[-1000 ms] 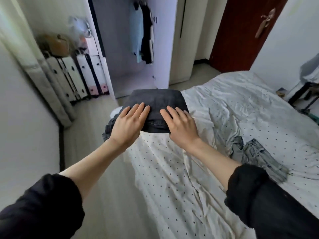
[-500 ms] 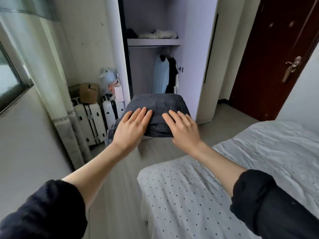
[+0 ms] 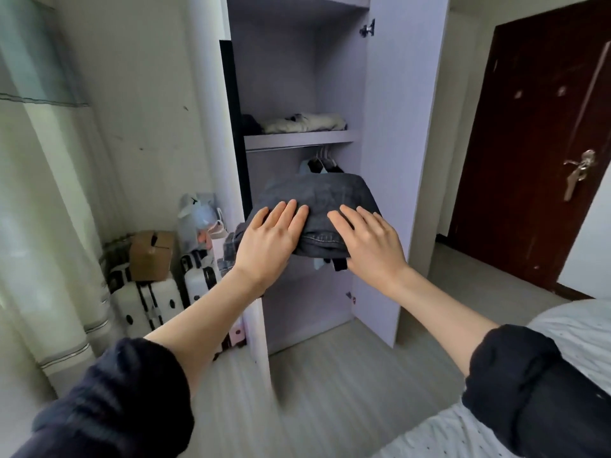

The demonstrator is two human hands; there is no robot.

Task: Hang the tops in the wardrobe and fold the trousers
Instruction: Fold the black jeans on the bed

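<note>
A folded pair of dark grey jeans (image 3: 317, 196) is held up in the air in front of the open wardrobe (image 3: 390, 160). My left hand (image 3: 267, 242) grips its near left edge with fingers flat on top. On the near right edge, my right hand (image 3: 370, 246) holds it the same way. The jeans hang below the wardrobe shelf (image 3: 297, 138), which carries folded light clothes (image 3: 304, 123). Behind the jeans, tops on hangers (image 3: 319, 163) hang from the rail, mostly hidden.
White suitcases (image 3: 145, 302) with a cardboard box (image 3: 150, 256) and plastic bags (image 3: 198, 216) stand left of the wardrobe. A curtain (image 3: 49, 226) hangs at far left. The dark red door (image 3: 535, 153) is shut at right. The bed corner (image 3: 578, 328) shows bottom right.
The folded jeans have been lifted off the bed and carried toward the wardrobe. The view has swung up from the bed to the wardrobe interior, now much closer.
</note>
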